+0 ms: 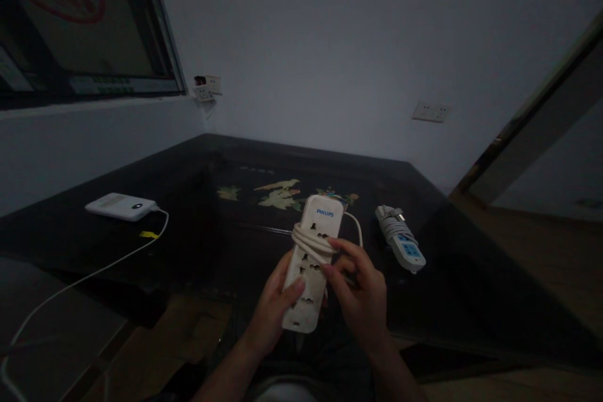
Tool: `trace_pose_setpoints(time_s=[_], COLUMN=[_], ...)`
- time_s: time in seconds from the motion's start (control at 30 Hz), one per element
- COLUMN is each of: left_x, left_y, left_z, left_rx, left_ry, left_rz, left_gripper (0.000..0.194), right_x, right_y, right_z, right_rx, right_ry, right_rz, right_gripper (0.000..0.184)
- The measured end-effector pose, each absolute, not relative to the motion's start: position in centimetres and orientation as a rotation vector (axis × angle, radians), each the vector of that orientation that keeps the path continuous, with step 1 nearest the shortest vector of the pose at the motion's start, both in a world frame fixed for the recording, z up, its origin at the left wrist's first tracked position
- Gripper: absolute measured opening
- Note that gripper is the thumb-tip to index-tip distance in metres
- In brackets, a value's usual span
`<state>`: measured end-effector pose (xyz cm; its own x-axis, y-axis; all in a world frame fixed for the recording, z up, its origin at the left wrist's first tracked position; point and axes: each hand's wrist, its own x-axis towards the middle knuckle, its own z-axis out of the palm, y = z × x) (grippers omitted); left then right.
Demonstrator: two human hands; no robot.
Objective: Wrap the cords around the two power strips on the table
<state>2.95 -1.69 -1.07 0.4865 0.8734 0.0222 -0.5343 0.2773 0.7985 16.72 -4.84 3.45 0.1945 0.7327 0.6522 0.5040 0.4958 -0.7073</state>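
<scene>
A white Philips power strip (308, 311) is held upright, slightly tilted, over the near edge of the dark table. Its white cord (313, 240) is wound several times around the middle, and a loop of it hangs out to the right. My left hand (276, 301) grips the strip's lower left side, thumb on the front face. At the wound cord, my right hand (360, 289) has its thumb and index finger closed at the right edge of the strip. The fingertips touch the cord there; the other fingers are curled and partly hidden.
On the black table (188, 226) with bird and leaf decoration, a second power strip (400, 239) wrapped in grey cord lies to the right. A white device (123, 206) with a trailing cable lies at left, near a yellow tag (149, 235). Wall sockets (431, 112) are behind.
</scene>
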Motion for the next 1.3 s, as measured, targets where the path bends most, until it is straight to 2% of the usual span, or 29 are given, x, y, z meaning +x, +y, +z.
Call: trace_pose_setpoints(time_s=[0.2, 0.33, 0.83, 1.13, 1.3], left_x=[3.1, 3.4, 3.5, 3.3, 3.5], left_y=[-2.3, -2.3, -2.1, -2.1, -2.0], left_z=[-1.5, -1.7, -1.4, -1.6, -1.4], left_rx=[0.783, 0.757, 0.893, 0.864, 0.85], left_ry=[0.349, 0.321, 0.525, 0.455, 0.403], left_rz=[0.925, 0.951, 1.011, 0.952, 0.96], left_gripper=[0.052, 0.047, 0.06, 0.054, 0.055], right_x=[17.2, 17.6, 20.5, 21.8, 21.2], right_y=[-5.1, -5.0, -4.8, -4.8, -4.9], right_z=[3.3, 3.7, 4.9, 6.9, 6.0], right_rx=[-1.133, -1.11, -1.113, -1.092, -1.167], right_ry=[-1.463, -1.521, -1.776, -1.962, -1.858], right_rz=[0.074, 0.053, 0.375, 0.553, 0.453], right_gripper=[0.018, 0.021, 0.03, 0.031, 0.036])
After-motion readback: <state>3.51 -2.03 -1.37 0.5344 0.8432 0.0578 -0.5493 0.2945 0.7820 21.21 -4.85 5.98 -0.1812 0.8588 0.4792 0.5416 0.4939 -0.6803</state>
